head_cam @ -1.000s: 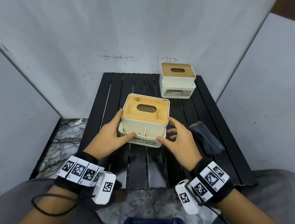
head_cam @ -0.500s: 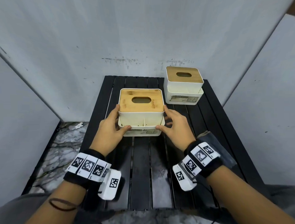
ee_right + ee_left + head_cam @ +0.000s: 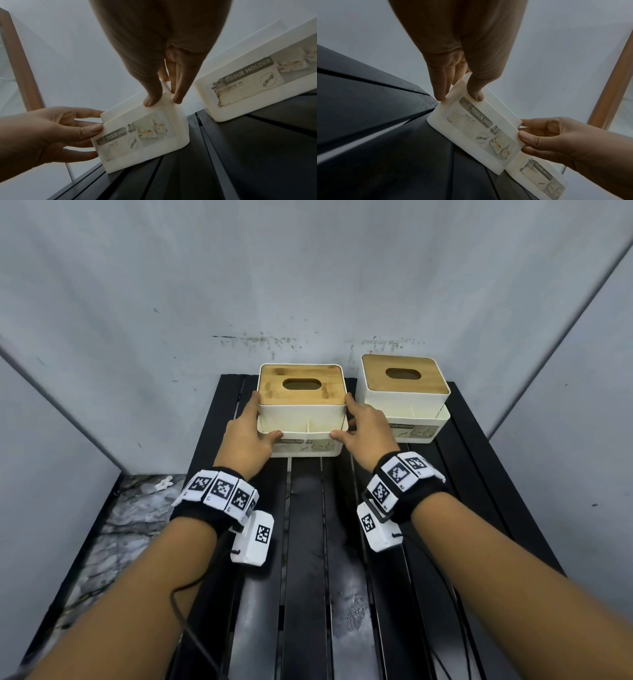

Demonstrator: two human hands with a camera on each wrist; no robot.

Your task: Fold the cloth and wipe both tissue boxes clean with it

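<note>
Two white tissue boxes with bamboo lids stand at the back of the black slatted table (image 3: 305, 546). The left tissue box (image 3: 301, 409) (image 3: 476, 128) (image 3: 142, 135) rests on the slats between my hands. My left hand (image 3: 253, 422) (image 3: 458, 94) clasps its front left corner, thumb on the front face and fingers along the side. My right hand (image 3: 356, 422) (image 3: 163, 100) clasps the front right corner the same way. The right tissue box (image 3: 404, 395) (image 3: 248, 81) stands close beside it, untouched. The cloth is not in view.
Grey-white walls close in behind and on both sides of the table. A marbled floor (image 3: 130, 518) shows to the left of the table. The near slats carry pale smears (image 3: 349, 607).
Both hands have moved the left tissue box away from me, from mid-table to the back beside the other box. The dark cloth, earlier near my right wrist, has dropped out of view.
</note>
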